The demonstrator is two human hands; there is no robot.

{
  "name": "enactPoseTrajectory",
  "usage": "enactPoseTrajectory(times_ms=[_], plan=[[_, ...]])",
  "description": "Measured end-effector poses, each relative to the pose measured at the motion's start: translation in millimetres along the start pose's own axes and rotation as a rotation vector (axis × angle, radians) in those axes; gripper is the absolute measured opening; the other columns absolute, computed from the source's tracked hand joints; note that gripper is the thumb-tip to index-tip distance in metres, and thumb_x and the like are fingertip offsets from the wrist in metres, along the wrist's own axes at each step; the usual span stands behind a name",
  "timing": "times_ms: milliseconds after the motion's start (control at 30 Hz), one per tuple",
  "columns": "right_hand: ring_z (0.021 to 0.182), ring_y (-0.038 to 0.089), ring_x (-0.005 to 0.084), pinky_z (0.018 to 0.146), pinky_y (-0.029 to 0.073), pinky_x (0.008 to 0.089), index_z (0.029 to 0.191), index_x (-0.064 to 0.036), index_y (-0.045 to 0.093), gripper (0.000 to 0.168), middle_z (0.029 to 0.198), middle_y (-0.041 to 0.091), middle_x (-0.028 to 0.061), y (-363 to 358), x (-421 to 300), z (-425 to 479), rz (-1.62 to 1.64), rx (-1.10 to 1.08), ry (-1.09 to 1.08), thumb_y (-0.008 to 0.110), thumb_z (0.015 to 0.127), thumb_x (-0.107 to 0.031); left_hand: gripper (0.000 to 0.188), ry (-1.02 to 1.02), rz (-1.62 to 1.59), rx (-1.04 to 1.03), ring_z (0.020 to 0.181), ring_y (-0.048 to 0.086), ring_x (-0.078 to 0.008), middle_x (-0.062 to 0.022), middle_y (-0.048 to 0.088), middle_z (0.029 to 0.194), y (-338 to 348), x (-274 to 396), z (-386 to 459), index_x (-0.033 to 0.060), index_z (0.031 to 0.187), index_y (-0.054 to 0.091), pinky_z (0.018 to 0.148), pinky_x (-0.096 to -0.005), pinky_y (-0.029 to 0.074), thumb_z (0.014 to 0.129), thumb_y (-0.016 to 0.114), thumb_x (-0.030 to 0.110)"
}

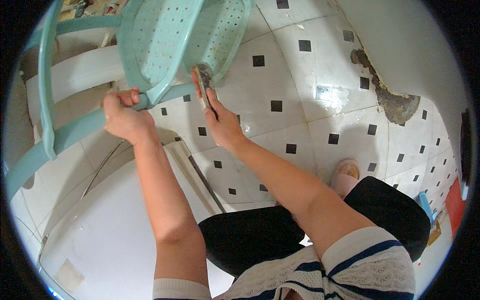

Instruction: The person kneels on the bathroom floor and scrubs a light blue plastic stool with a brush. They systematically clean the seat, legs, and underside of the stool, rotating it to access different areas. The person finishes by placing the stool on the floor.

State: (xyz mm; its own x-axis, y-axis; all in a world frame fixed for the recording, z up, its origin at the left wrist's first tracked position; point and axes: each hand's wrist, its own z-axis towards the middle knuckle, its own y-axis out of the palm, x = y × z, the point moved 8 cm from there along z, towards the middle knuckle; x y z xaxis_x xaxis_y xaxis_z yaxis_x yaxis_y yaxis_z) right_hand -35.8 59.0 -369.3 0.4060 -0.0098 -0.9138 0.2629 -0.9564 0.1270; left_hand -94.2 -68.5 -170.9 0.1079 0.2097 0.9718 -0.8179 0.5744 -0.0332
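A pale green plastic rack with perforated tray shelves (161,41) and tubular side rails stands tilted at the upper left. My left hand (127,114) is closed around its lower rail, just below the corner of a tray. In my right hand (225,125) is a scrubbing brush (204,80) with a dark, worn back and red bristles. The bristles face left, and the brush head overlaps the lower end of the second tray; whether they touch cannot be told.
Below my left arm lies a large white panel (112,225) with a metal edge. A pale wall or cabinet side (405,48) rises at the right, its base crumbled and dark. Wet patches shine on the tiled floor (255,86). My slippered foot (347,172) stands at lower right.
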Motion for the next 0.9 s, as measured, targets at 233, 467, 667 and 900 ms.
enactPoseTrajectory(times_ms=[233, 467, 667, 900], plan=[[0.075, 0.058, 0.0397, 0.071, 0.046, 0.0452, 0.139, -0.014, 0.023, 0.054, 0.085, 0.059, 0.0264, 13, -74, -13, 0.097, 0.002, -0.201, 0.041, 0.089, -0.025, 0.017, 0.009, -0.009, -0.01, 0.049, 0.037, -0.0152, -0.0047, 0.036, 0.053, -1, 3, 1, 0.0039, 0.061, 0.037, 0.066, -0.0365, 0.046, 0.075, 0.047, 0.005], [0.079, 0.057, 0.0386, 0.071, 0.045, 0.047, 0.14, -0.016, 0.019, 0.059, 0.084, 0.058, 0.0218, -5, -6, -4, -0.352, -0.077, 0.047, 0.045, 0.088, -0.023, 0.018, -0.021, -0.065, -0.004, 0.049, 0.037, -0.0158, -0.0043, 0.035, 0.054, -3, -4, 4, 0.0038, 0.061, 0.037, 0.067, -0.0366, 0.046, 0.075, 0.048, 0.005], [0.081, 0.058, 0.0376, 0.07, 0.048, 0.0476, 0.14, -0.031, 0.011, 0.067, 0.095, 0.055, 0.0199, -54, 1, 36, -0.851, -0.119, -0.154, 0.048, 0.086, -0.021, 0.019, -0.018, -0.067, -0.039, 0.05, 0.035, -0.0161, -0.0038, 0.034, 0.055, 0, -2, 2, 0.0037, 0.062, 0.039, 0.066, -0.0365, 0.045, 0.078, 0.049, 0.006], [0.078, 0.06, 0.0397, 0.069, 0.047, 0.0495, 0.1, 0.003, 0.044, 0.034, 0.087, 0.06, 0.0236, -112, -37, 66, -0.697, 0.127, -0.049, 0.045, 0.086, -0.028, 0.021, -0.002, -0.036, -0.015, 0.05, 0.034, -0.016, -0.0035, 0.033, 0.056, -4, -3, 3, 0.0045, 0.062, 0.038, 0.062, -0.0348, 0.044, 0.081, 0.048, 0.007]])
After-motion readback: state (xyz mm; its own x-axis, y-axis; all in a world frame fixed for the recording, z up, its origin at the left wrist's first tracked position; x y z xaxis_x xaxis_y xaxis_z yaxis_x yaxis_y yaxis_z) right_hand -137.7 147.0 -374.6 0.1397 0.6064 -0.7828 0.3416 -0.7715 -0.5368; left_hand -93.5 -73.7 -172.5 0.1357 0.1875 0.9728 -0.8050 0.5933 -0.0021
